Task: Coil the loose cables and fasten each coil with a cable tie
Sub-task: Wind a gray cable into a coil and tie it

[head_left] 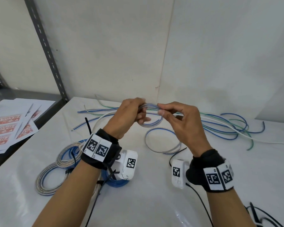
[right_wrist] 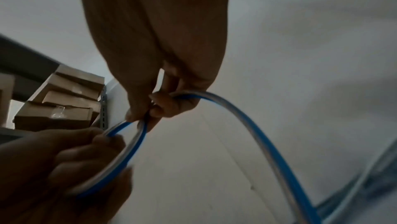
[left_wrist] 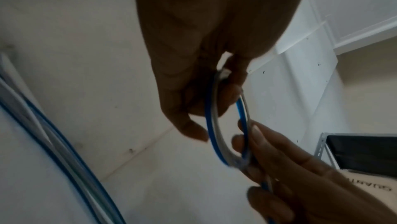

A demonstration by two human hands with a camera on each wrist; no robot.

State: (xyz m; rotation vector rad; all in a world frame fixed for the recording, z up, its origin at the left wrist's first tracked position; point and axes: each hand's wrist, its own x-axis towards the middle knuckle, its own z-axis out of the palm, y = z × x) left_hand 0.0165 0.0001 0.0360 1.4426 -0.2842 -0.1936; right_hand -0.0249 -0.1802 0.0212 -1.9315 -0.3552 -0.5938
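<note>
Both hands are raised over the white table (head_left: pixel 154 194), holding one blue-and-clear cable (head_left: pixel 152 125) bent into a small loop. My left hand (head_left: pixel 134 112) grips the loop's left side, fingers curled round it. My right hand (head_left: pixel 164 110) pinches the loop's right side between thumb and fingers. The left wrist view shows the loop (left_wrist: pixel 212 125) between both hands; the right wrist view shows the cable (right_wrist: pixel 247 125) arcing off to the right. The cable's free length (head_left: pixel 161 141) curves on the table below. Tied coils (head_left: pixel 67 154) lie at the left, with black cable ties (head_left: pixel 88 126) around them.
Loose blue, green and white cables (head_left: pixel 228 128) sprawl at the back and right of the table. Sheets of red "FRAGILE" labels (head_left: pixel 8 126) lie on a grey metal shelf at the left. More black cable ties (head_left: pixel 256 215) sit near the front right corner. A white wall stands behind.
</note>
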